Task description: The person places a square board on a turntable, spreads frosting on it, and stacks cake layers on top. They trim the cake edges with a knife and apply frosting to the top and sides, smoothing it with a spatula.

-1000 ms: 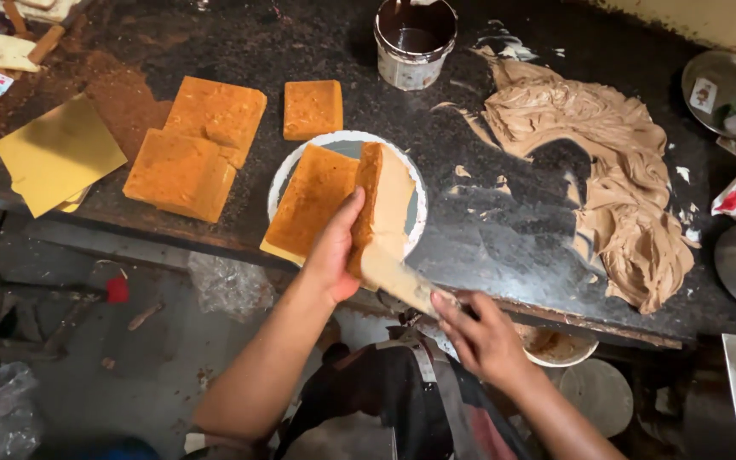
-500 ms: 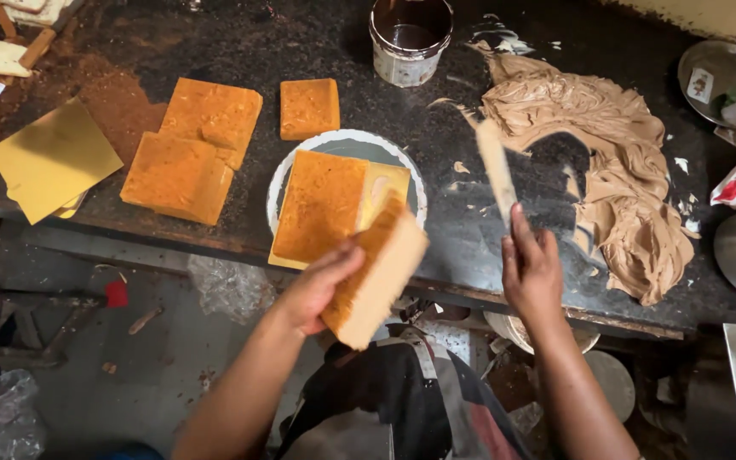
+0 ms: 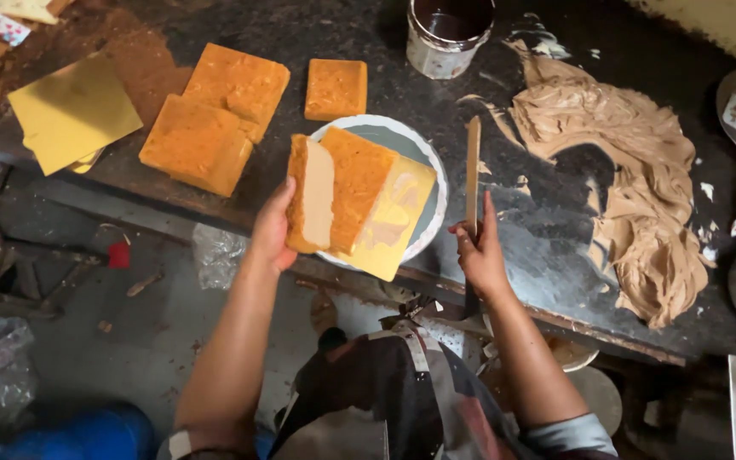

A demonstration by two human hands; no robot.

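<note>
The dark stone table (image 3: 240,183) was smeared with brown icing (image 3: 632,179) to the right of the round white plate (image 3: 423,158). Over that plate's near left edge the left hand (image 3: 273,228) gripped a cake slab (image 3: 312,194) stood on edge, pale icing on its face; a second slab (image 3: 355,183) lay on the plate. Just right of the plate the right hand (image 3: 479,255) clasped a long spatula (image 3: 472,166), blade pointing away. It looked like the stacking step; next, I judged, the slab needed laying down squarely.
</note>
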